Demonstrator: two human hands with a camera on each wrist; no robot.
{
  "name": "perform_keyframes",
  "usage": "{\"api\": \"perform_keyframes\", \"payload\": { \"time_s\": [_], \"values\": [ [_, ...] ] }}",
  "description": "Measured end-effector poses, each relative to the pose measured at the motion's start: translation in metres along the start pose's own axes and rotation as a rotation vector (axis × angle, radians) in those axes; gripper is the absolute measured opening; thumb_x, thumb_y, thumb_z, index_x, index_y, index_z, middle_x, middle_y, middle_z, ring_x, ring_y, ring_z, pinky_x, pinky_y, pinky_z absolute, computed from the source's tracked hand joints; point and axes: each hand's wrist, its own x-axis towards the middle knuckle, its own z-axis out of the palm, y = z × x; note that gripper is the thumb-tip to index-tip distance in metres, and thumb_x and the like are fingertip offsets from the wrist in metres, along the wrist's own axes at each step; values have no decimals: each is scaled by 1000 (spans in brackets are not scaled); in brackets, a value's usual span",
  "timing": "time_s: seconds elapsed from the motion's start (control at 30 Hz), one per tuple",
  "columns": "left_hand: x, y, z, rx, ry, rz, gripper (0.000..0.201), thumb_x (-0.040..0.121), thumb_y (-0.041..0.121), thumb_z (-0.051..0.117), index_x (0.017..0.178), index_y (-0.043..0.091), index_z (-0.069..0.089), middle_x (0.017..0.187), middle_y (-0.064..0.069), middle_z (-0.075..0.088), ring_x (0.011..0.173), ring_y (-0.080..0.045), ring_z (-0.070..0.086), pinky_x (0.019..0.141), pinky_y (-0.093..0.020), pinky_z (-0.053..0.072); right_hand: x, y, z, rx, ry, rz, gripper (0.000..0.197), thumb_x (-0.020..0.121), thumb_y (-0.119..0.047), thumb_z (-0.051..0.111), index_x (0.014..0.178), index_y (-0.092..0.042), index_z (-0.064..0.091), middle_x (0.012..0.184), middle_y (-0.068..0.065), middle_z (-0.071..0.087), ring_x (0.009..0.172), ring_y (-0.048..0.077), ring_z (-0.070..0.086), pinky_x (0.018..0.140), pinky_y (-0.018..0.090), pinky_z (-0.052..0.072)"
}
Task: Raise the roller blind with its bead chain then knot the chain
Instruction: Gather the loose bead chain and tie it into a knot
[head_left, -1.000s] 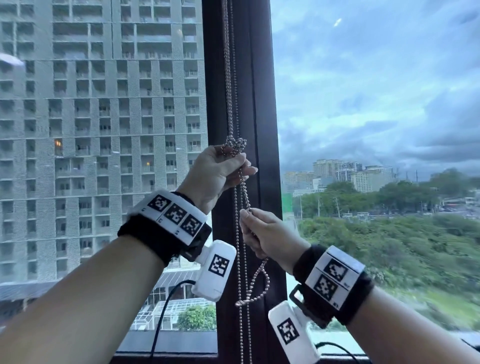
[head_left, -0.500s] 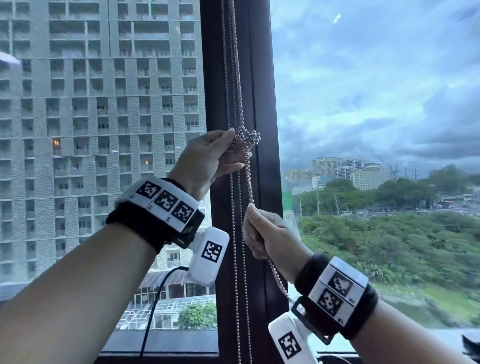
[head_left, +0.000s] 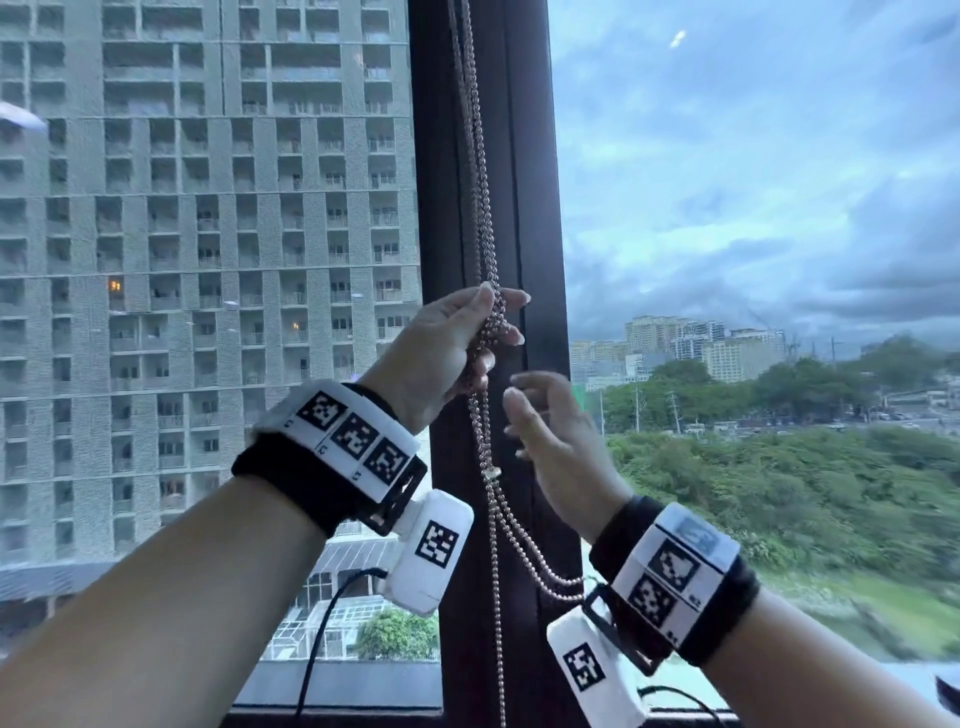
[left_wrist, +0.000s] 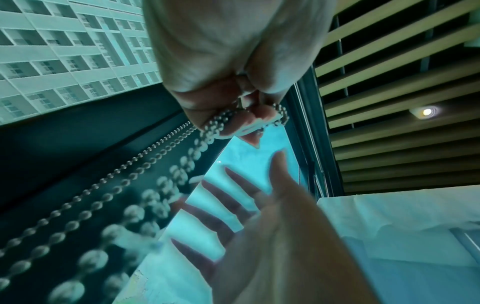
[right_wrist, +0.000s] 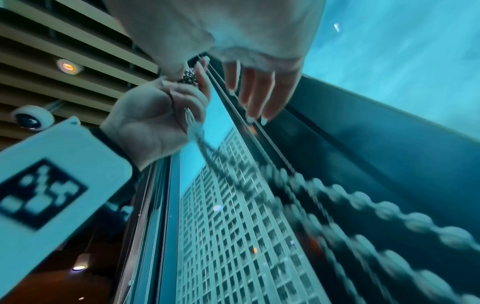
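**Left hand pinching the knotted bead chain**

Left hand (head_left: 441, 348) held the silvery metal bead chain (head_left: 480, 171) in front of the dark vertical window mullion (head_left: 535, 171), thumb and fingers pinched round a bunched cluster of beads that looked like the knot; whether it was pulled tight could not be told. From that hand the right hand (head_left: 561, 441) sat at about four o'clock, near but apart, its fingers loosely spread and holding nothing. In the left wrist view those straight fingers (left_wrist: 228, 201) showed against the bright glass.

Above the pinch the chain ran taut toward twelve o'clock and out of frame. Below it, straight strands dropped toward six o'clock, while a slack loop (head_left: 540, 566) swung to about five o'clock, reaching the right wristband. The blind fabric was not in view, so the raise seemed done.

By judgement, the chain would handle as light, fully limp and slippery: round beads roll under the fingertips and a knot in them can slide loose. The best hold was probably a firm pinch just below the knot, across both strands together, pulling downward while the left hand steadied the cluster.
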Motion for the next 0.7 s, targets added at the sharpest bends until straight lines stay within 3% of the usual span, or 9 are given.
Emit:
{"api": "perform_keyframes", "payload": {
  "time_s": [0.07,0.13,0.2,0.27,0.4,0.5,0.57,0.63,0.7],
  "values": [
    [-4,-3,1,29,-16,-25,41,101,36,34,117,13,64,84,-6,60,52,-8,41,47,-21,35,12,-13,-10,-119,210,-255,44,86,-40,52,125,-22,42,114,2,51,96,11,56,81,30,51],
    [-9,-5,3,38,-33,-46,41,100,39,33,111,16,65,82,-5,57,53,-9,39,49,-22,34,25,-27,-19,-334,281,-524,58,80,-30,56,134,-17,41,130,7,48,118,19,50,99,38,45],
    [-15,-6,5,79,-48,-53,38,101,38,33,101,19,65,76,4,59,55,-8,39,53,-24,35,34,-41,-24,-615,192,-712,65,77,-31,57,139,-15,42,144,8,44,136,23,37,113,40,29],
    [-19,-7,5,122,-78,-45,36,102,34,34,88,24,65,66,15,60,56,-5,41,53,-22,36,41,-50,-26,-838,59,-830,59,81,-38,51,136,-18,48,146,5,45,141,22,31,115,42,22],
    [-23,-2,-7,124,-87,-74,33,102,27,34,75,16,51,52,14,48,45,-2,31,50,-22,26,55,-60,-30,-1075,-101,-922,48,87,-46,45,123,-18,60,118,1,64,129,23,48,111,45,27],
    [-20,1,-22,163,-114,-72,31,100,26,37,77,13,54,61,5,45,44,-4,33,50,-24,25,68,-68,-35,-1226,-95,-920,41,84,-48,46,101,-17,66,91,2,68,99,27,62,104,47,36],
    [-18,3,-32,224,-116,-55,23,99,20,41,90,12,61,69,2,49,45,-5,34,48,-22,27,75,-75,-36,-1232,-88,-902,41,82,-53,46,83,-17,66,76,1,68,85,27,63,102,45,39],
    [-17,9,-38,253,-127,-35,15,96,9,45,105,11,57,78,-2,53,45,-5,32,44,-18,29,80,-82,-38,-1205,-113,-884,43,81,-55,45,76,-18,66,69,0,68,77,25,64,98,41,42],
    [-14,14,-43,236,-123,-10,18,93,-2,45,98,14,51,83,-5,52,43,-4,32,42,-16,31,82,-88,-40,-1241,-186,-864,40,83,-53,47,79,-18,67,72,0,69,79,26,64,93,37,44]
  ]
}}
